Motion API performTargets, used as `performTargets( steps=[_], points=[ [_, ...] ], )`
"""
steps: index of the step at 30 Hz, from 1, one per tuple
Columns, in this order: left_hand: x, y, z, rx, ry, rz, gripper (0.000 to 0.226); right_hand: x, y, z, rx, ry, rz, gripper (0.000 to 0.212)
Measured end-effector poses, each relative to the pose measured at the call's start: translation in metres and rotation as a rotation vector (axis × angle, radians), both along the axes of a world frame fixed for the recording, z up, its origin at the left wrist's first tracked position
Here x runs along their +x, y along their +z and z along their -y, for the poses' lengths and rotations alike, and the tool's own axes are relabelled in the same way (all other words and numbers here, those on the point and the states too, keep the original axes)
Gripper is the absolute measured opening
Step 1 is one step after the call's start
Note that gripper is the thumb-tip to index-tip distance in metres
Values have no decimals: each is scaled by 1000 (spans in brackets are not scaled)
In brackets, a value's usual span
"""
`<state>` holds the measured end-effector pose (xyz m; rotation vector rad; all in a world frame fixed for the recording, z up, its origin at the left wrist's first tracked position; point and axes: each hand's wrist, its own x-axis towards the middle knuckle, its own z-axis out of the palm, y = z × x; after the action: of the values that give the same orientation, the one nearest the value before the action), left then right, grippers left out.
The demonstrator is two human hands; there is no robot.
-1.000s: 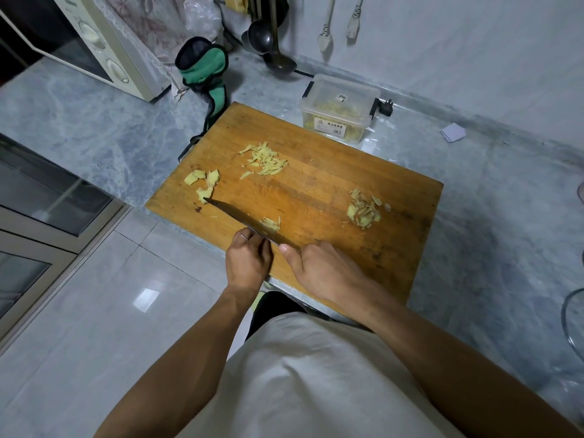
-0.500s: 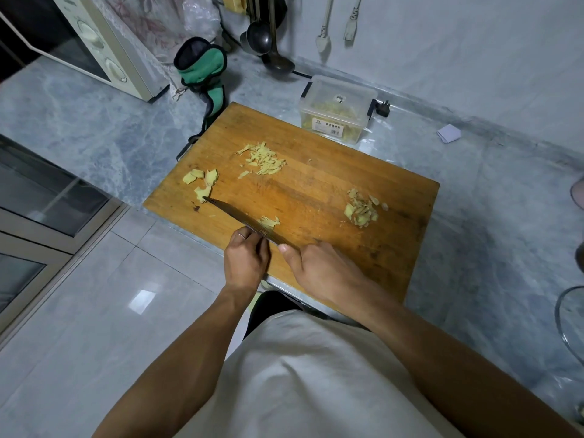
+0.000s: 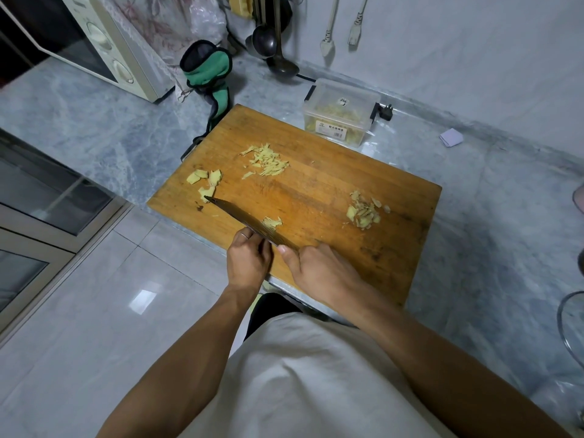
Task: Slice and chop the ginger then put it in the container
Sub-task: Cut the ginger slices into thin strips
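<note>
A wooden cutting board (image 3: 316,191) lies on the marble counter. My right hand (image 3: 322,273) grips the handle of a dark knife (image 3: 243,216), whose blade runs left across the board's near edge. My left hand (image 3: 249,260) sits against the blade's near side with fingers curled down; the ginger under them is hidden. A small heap of cut strips (image 3: 272,222) lies just beyond the blade. Farther off are ginger strips (image 3: 268,159), flat slices (image 3: 205,181) and a pile of peels (image 3: 363,211). A clear plastic container (image 3: 341,116) holding chopped ginger stands behind the board.
A microwave (image 3: 104,49) stands at the back left, with a green and black glove (image 3: 208,71) beside it. Ladles (image 3: 271,39) hang on the wall. A small folded paper (image 3: 451,137) lies at the back right. A glass rim (image 3: 568,327) shows at the right edge.
</note>
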<state>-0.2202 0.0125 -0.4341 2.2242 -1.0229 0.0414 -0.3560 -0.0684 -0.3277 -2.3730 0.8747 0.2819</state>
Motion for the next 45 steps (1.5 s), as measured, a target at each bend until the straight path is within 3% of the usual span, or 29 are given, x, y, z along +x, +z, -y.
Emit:
performTargets(
  steps=[45],
  points=[
    [3,5,-2,31,-20,-3,7,4,-1,1,9,-9,13,67]
  ],
)
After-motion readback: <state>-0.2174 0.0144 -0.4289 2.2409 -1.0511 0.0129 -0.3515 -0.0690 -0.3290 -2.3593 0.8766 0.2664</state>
